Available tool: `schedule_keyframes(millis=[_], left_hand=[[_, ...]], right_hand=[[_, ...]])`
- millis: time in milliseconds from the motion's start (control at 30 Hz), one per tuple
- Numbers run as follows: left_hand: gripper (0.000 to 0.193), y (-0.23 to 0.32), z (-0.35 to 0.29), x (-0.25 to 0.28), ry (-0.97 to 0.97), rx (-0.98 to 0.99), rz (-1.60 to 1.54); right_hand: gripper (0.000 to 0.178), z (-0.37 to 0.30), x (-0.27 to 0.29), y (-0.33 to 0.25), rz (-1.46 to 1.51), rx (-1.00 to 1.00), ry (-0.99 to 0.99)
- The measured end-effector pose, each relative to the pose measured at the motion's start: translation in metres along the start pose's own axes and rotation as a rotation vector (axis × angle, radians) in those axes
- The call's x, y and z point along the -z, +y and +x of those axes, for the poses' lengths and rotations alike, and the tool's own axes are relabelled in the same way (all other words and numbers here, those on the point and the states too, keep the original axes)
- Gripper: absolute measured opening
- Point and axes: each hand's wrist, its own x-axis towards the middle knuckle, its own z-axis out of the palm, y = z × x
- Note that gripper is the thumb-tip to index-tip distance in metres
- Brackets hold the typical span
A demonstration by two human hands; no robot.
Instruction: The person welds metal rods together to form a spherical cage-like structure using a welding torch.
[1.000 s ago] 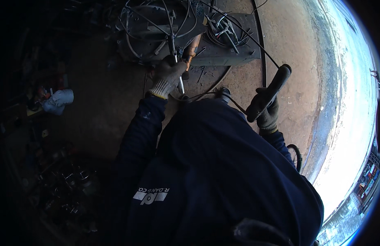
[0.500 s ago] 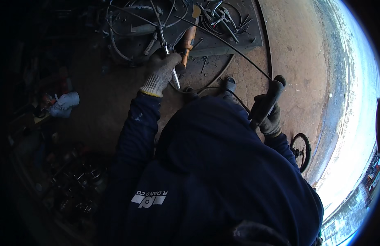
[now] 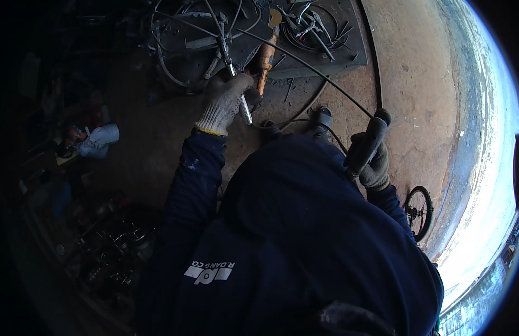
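Note:
My left hand (image 3: 228, 98), in a grey knit glove with a yellow-edged cuff, is closed around silver locking pliers (image 3: 245, 112). Their far end meets a round frame of bent metal rods (image 3: 164, 64) on the dark worktable. My right hand (image 3: 376, 168), also gloved, grips a thick dark handle that looks like a welding electrode holder (image 3: 369, 145). From its top a long thin rod (image 3: 321, 68) slants up and left, its tip by the frame. A dark cable (image 3: 335, 137) trails from the holder. Between my hands, an orange angle grinder (image 3: 266, 59) lies at the table edge.
More pliers (image 3: 315, 31) and coiled wire sit on the worktable (image 3: 346, 53) at the right. A spoked wheel (image 3: 419, 213) stands at the right. Dark clutter with metal parts (image 3: 116, 238) fills the lower left, near a pale grey item (image 3: 98, 140). Cable crosses the floor by my feet.
The whole view has shifted slightly, with the things now a little further right. Both hands keep their grips, and the rod stays by the frame.

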Motion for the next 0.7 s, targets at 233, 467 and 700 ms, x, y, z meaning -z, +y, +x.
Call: schedule_keyframes(millis=[233, 467, 700], left_hand=[[0.032, 0.0, 0.0, 0.003, -0.001, 0.012, 0.029], [0.031, 0.006, -0.003, 0.001, 0.011, 0.043, 0.045], [0.027, 0.007, -0.004, 0.003, -0.008, 0.051, 0.012]], right_hand=[[0.052, 0.003, -0.002, -0.006, 0.009, -0.009, -0.035], [0.052, 0.001, -0.003, -0.006, -0.036, -0.008, -0.036], [0.047, 0.003, -0.003, -0.007, -0.065, -0.003, -0.044]])
